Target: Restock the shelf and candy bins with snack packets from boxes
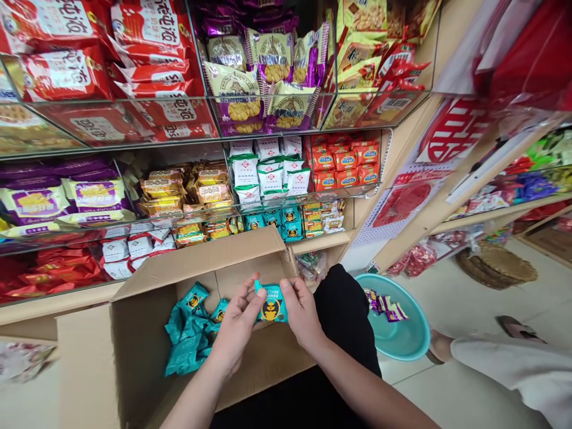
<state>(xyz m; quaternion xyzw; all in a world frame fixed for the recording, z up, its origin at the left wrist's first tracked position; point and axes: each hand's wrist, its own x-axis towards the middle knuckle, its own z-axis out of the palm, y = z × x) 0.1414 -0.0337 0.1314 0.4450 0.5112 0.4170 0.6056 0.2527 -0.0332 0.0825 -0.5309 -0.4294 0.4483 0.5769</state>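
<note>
Between both hands I hold a teal snack packet (272, 305) with a yellow and black picture on its front. My left hand (239, 322) pinches its left end, where a teal corner sticks up at the fingertips. My right hand (301, 307) grips the right end, thumb on the front. Both hands are over an open cardboard box (152, 322). Inside it, at the left, lies a heap of similar teal packets (190, 333). More teal packets (291, 223) stand on the low shelf just behind the box.
Shelves with clear dividers hold red bags (67, 71), purple biscuit bags (274, 56), and white-green packets (271, 176). At the right, a teal basin (402, 339) on the floor contains a few purple packets. Beside it is another person's leg (487, 357). A woven basket (496, 268) lies farther back.
</note>
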